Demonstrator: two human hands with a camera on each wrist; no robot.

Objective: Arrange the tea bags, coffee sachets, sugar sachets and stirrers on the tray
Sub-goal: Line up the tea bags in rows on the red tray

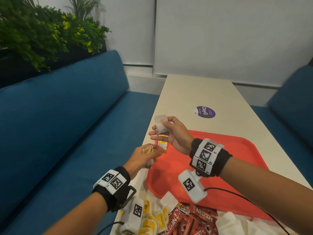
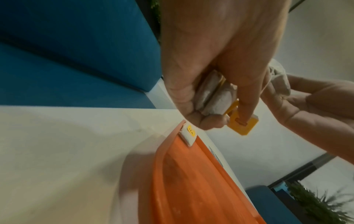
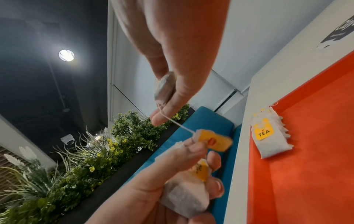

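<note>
My right hand (image 1: pixel 166 131) pinches a white tea bag (image 1: pixel 160 123) (image 3: pixel 164 87) above the far left corner of the red tray (image 1: pixel 237 150). Its string (image 3: pixel 175 121) runs down to a yellow tag (image 3: pixel 214 142) (image 2: pixel 242 125), which my left thumb presses. My left hand (image 1: pixel 144 156) grips a bunch of tea bags (image 2: pixel 214 97) (image 3: pixel 187 197) just left of the tray corner. One tea bag with a yellow TEA tag (image 3: pixel 268 134) (image 1: pixel 162 145) (image 2: pixel 188 134) lies flat in the tray's far left corner.
A pile of tea bags (image 1: pixel 152 219), red Nescafe sachets (image 1: pixel 194 219) and white sachets (image 1: pixel 233 223) lies at the near end of the white table (image 1: pixel 194 92). A purple sticker (image 1: pixel 205 112) sits beyond the tray. Blue benches (image 1: pixel 67 124) flank the table, with plants (image 1: pixel 42 36) behind.
</note>
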